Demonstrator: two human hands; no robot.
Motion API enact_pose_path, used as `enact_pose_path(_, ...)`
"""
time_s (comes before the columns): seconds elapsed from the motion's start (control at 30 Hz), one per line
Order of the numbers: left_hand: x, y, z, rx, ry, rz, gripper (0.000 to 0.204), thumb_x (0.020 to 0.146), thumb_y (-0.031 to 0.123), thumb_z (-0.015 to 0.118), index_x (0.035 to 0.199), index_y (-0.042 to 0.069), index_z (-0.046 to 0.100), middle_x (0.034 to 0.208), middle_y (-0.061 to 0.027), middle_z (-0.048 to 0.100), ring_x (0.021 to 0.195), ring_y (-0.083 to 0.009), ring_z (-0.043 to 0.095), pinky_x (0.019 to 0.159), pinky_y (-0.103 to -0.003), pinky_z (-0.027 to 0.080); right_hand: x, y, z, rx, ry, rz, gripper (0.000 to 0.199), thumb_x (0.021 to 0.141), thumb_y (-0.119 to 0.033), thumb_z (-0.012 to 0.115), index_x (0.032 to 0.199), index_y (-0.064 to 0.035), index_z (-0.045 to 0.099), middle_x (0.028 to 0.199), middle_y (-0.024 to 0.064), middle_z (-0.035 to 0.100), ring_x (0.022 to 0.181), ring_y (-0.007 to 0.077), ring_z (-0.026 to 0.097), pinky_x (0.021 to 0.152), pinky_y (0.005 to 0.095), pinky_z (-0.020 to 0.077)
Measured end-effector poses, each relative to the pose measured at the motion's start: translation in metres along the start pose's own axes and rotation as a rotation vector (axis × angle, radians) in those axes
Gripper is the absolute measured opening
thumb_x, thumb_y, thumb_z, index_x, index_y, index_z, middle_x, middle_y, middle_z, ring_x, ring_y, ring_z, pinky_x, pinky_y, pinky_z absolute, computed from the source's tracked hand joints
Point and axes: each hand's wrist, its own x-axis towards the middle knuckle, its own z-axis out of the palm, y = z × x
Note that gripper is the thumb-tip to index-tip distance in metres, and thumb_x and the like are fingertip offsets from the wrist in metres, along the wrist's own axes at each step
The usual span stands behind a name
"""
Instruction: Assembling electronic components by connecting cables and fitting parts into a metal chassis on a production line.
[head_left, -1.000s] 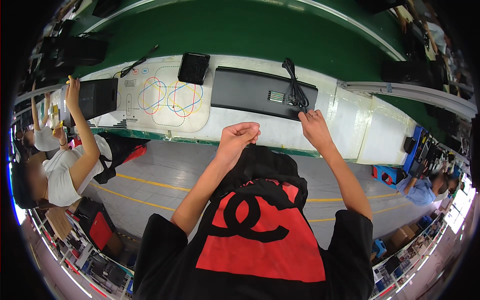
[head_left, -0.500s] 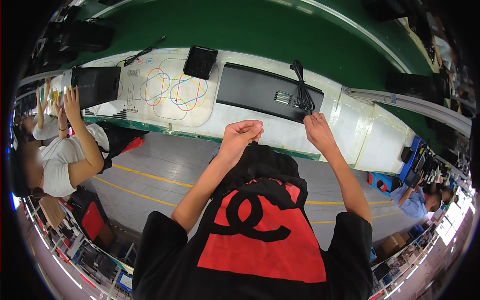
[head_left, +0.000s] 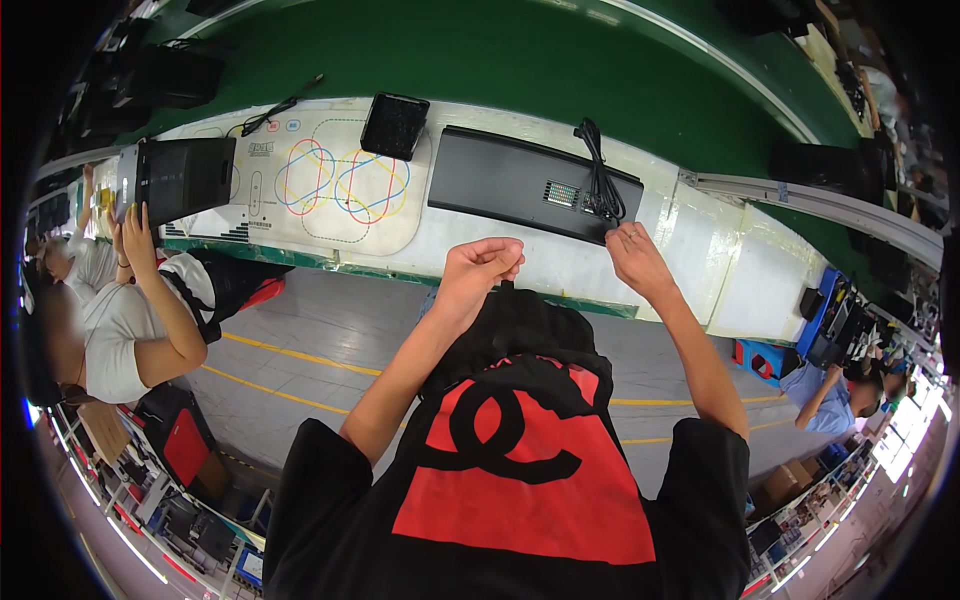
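Observation:
A long, flat dark grey metal case (head_left: 500, 175) lies on the white bench, with a small vent grille near its right end. On that end rests a bundled black cable (head_left: 598, 175). My right hand (head_left: 638, 262) is at the case's near right corner, just below the cable, fingers pinched together; what is between them is hidden. My left hand (head_left: 484, 272) hovers over the bench's near edge, apart from the case. Its thumb and fingertips press together, and anything inside is too small to make out.
A shallow black tray (head_left: 394, 127) sits left of the case on a printed white mat (head_left: 345, 225). Farther left, a co-worker (head_left: 130, 310) has hands at a black computer case (head_left: 185, 180). A loose black cable (head_left: 280, 110) lies behind. The green conveyor belt (head_left: 480, 60) runs beyond the bench.
My hands have hardly moved and keep their pinched shapes. The whole view has shifted slightly. At left, the co-worker's raised hand has come down along the black computer case.

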Motion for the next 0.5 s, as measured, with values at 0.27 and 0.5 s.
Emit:
enact_pose_path(0.27,0.001,-0.003,-0.001,-0.008,-0.002,0.002,0.022,0.089,0.01,0.066,0.103,-0.006,0.064,0.086,-0.0068,0.064,0.073,-0.0111,0.056,0.069,-0.024,0.047,0.005,-0.009,-0.004,-0.024,-0.04,0.108,0.016,0.068,0.002,0.054,0.081,-0.0023,0.045,0.079,0.0135,0.054,0.086,0.0287,0.051,0.08,0.0381,0.041)
enact_pose_path(0.5,-0.002,-0.003,-0.002,-0.019,0.004,0.003,0.022,0.089,0.011,0.065,0.103,-0.005,0.064,0.085,-0.0063,0.065,0.073,-0.0109,0.058,0.07,-0.024,0.048,0.011,-0.007,-0.008,0.018,-0.069,0.067,0.017,0.067,0.005,0.053,0.079,-0.0038,0.045,0.075,0.0128,0.054,0.084,0.0282,0.052,0.078,0.0377,0.0402)
